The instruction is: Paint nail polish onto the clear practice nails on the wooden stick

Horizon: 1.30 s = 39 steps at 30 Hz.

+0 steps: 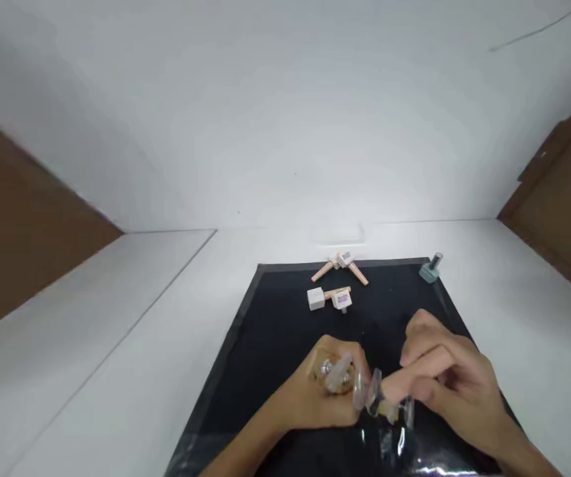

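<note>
two bare hands up front, low over one black mat (260,338), and both grips are busy! left hand (310,401) has its fingers curled in tight, clamped on one gold piece (328,384) with silvery spots. out of that grip, running across toward the other, come clear pieces (360,389), four at least; blur keeps the exact count from me. a bit of yellow shows among them, just under the right grip.

over to the right hand (467,381): thumb and fingers together, pinched on what looks like one peach stick (415,375), its tip aimed left, right up by the clear pieces; touching or not, i can't tell.

now beyond the left grip, out on the mat, four white bottles (316,299)! two and two. farther pair: two peach handles (359,273) spreading apart toward the grips. nearer pair: one more handle between them, three in all, while the bottle nearer the right grip shows a purple mark and a small stub.

straight out past the right grip, one teal bottle (429,272) with one dark cap (435,260), at the mat's far corner. and all around, one white table (116,318), reaching out past both hands.
</note>
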Each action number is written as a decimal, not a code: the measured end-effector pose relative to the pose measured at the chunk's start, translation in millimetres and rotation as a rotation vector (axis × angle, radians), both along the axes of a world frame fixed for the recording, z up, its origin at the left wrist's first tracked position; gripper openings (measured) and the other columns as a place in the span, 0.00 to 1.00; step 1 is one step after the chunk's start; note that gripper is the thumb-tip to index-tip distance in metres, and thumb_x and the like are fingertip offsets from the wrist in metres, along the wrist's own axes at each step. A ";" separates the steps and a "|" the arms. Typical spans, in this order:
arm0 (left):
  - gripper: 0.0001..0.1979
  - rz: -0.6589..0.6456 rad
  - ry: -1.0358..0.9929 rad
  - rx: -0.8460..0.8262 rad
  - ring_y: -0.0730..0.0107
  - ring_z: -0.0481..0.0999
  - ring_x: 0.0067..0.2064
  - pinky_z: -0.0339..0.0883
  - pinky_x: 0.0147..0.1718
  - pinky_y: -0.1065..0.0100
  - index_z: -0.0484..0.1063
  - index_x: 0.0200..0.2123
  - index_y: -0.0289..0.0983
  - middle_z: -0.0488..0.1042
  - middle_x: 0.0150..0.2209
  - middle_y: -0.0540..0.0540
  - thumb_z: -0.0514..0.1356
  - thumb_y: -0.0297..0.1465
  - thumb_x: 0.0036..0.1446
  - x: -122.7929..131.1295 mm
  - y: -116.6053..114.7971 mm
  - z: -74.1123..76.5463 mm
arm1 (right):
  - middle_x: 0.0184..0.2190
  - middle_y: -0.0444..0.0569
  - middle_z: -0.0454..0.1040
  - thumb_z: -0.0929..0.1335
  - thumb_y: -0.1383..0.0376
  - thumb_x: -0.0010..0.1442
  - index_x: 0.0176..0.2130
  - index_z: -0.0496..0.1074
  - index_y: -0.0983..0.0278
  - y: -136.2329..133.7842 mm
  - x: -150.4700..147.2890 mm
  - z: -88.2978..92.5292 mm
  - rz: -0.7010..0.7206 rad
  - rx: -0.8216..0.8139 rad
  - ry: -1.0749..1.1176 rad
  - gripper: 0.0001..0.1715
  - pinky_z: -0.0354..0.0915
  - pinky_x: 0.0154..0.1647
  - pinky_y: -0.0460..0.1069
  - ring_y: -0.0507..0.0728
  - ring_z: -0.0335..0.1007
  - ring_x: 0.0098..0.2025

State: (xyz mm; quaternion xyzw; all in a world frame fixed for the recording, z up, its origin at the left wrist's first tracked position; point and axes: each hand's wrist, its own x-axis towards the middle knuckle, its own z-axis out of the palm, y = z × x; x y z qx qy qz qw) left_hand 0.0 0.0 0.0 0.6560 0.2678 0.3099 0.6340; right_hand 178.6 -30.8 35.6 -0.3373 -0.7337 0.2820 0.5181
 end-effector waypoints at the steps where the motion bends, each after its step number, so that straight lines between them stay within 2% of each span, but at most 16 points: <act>1: 0.07 0.003 -0.009 0.012 0.80 0.61 0.19 0.55 0.17 0.79 0.64 0.19 0.34 0.66 0.18 0.52 0.61 0.21 0.39 -0.4 0.4 -2.7 | 0.21 0.42 0.70 0.64 0.55 0.62 0.28 0.71 0.60 0.7 2.0 -1.8 -0.059 0.013 0.019 0.15 0.60 0.24 0.45 0.51 0.62 0.25; 4: 0.07 0.002 -0.035 0.040 0.81 0.60 0.19 0.53 0.17 0.79 0.65 0.19 0.34 0.65 0.17 0.53 0.61 0.22 0.38 -1.1 1.4 -9.6 | 0.22 0.43 0.70 0.65 0.57 0.62 0.28 0.70 0.60 2.4 6.0 -4.6 -0.129 0.029 0.044 0.13 0.60 0.25 0.46 0.52 0.63 0.27; 7: 0.07 -0.015 -0.057 0.057 0.83 0.57 0.18 0.51 0.16 0.79 0.64 0.19 0.34 0.63 0.16 0.55 0.62 0.23 0.38 -1.0 1.4 -12.3 | 0.19 0.42 0.69 0.64 0.53 0.61 0.28 0.68 0.61 3.2 6.3 -3.2 -0.030 0.009 0.018 0.16 0.58 0.22 0.46 0.52 0.61 0.24; 9: 0.06 -0.010 -0.061 0.056 0.83 0.57 0.17 0.50 0.16 0.80 0.64 0.19 0.34 0.62 0.16 0.55 0.61 0.22 0.38 -0.9 1.0 -11.6 | 0.19 0.42 0.68 0.64 0.55 0.62 0.28 0.68 0.61 3.4 6.3 -2.5 -0.011 0.005 -0.028 0.15 0.57 0.23 0.47 0.52 0.61 0.24; 13: 0.05 0.003 -0.029 0.046 0.83 0.57 0.18 0.50 0.15 0.80 0.65 0.18 0.33 0.63 0.16 0.54 0.60 0.21 0.36 -0.8 0.4 -7.4 | 0.22 0.43 0.69 0.64 0.60 0.63 0.29 0.69 0.60 3.2 8.0 -3.2 -0.116 0.014 0.009 0.11 0.58 0.25 0.47 0.53 0.62 0.27; 18: 0.07 -0.002 -0.036 0.077 0.83 0.58 0.18 0.53 0.17 0.80 0.66 0.19 0.33 0.63 0.17 0.55 0.62 0.20 0.36 -1.1 1.1 -2.4 | 0.19 0.43 0.68 0.65 0.55 0.61 0.28 0.68 0.62 3.1 7.0 -1.7 -0.020 0.014 -0.017 0.15 0.58 0.22 0.47 0.52 0.60 0.24; 20: 0.07 -0.001 -0.056 0.123 0.82 0.59 0.19 0.55 0.18 0.79 0.66 0.20 0.33 0.64 0.18 0.54 0.63 0.21 0.37 -1.9 1.5 -2.4 | 0.21 0.43 0.68 0.66 0.58 0.61 0.29 0.69 0.61 3.8 7.1 -3.2 -0.112 0.034 0.006 0.12 0.59 0.23 0.47 0.52 0.61 0.25; 22: 0.06 0.008 -0.089 0.183 0.82 0.61 0.19 0.56 0.20 0.79 0.68 0.20 0.33 0.64 0.18 0.54 0.64 0.22 0.38 -2.9 1.6 -4.6 | 0.23 0.43 0.68 0.66 0.61 0.61 0.30 0.70 0.61 4.7 8.8 -7.1 -0.200 0.067 0.118 0.09 0.59 0.25 0.47 0.52 0.62 0.27; 25: 0.06 0.008 -0.124 0.263 0.80 0.63 0.20 0.57 0.21 0.78 0.69 0.22 0.33 0.66 0.19 0.52 0.65 0.25 0.40 -3.9 1.9 -9.3 | 0.24 0.43 0.66 0.66 0.62 0.62 0.30 0.70 0.60 5.7 12.4 -14.9 -0.241 0.100 0.284 0.08 0.59 0.24 0.47 0.52 0.62 0.27; 28: 0.06 0.003 -0.123 0.300 0.79 0.63 0.20 0.57 0.20 0.77 0.70 0.22 0.33 0.66 0.19 0.51 0.65 0.28 0.41 -3.9 2.6 -10.4 | 0.23 0.44 0.67 0.66 0.60 0.61 0.30 0.70 0.60 5.7 13.3 -17.4 -0.182 0.119 0.313 0.09 0.59 0.25 0.48 0.53 0.62 0.27; 32: 0.07 -0.023 -0.143 0.328 0.80 0.62 0.20 0.56 0.20 0.77 0.69 0.23 0.33 0.64 0.19 0.52 0.64 0.30 0.45 -3.4 3.3 -6.2 | 0.18 0.43 0.67 0.65 0.52 0.59 0.31 0.70 0.62 4.4 7.7 -6.5 -0.030 0.107 0.175 0.16 0.59 0.23 0.49 0.52 0.60 0.22; 36: 0.08 -0.047 -0.181 0.333 0.81 0.61 0.20 0.55 0.20 0.77 0.67 0.22 0.33 0.63 0.19 0.52 0.63 0.31 0.46 -3.2 2.7 -6.8 | 0.17 0.42 0.66 0.65 0.52 0.60 0.29 0.67 0.63 2.8 3.1 2.0 -0.009 0.152 0.071 0.18 0.58 0.22 0.49 0.50 0.59 0.19; 39: 0.09 -0.047 -0.186 0.318 0.80 0.61 0.20 0.55 0.20 0.77 0.67 0.22 0.34 0.63 0.20 0.52 0.64 0.31 0.45 -2.8 1.9 -11.0 | 0.18 0.42 0.66 0.65 0.52 0.60 0.31 0.68 0.62 2.1 6.6 -4.9 -0.040 0.132 0.140 0.16 0.59 0.23 0.49 0.51 0.59 0.21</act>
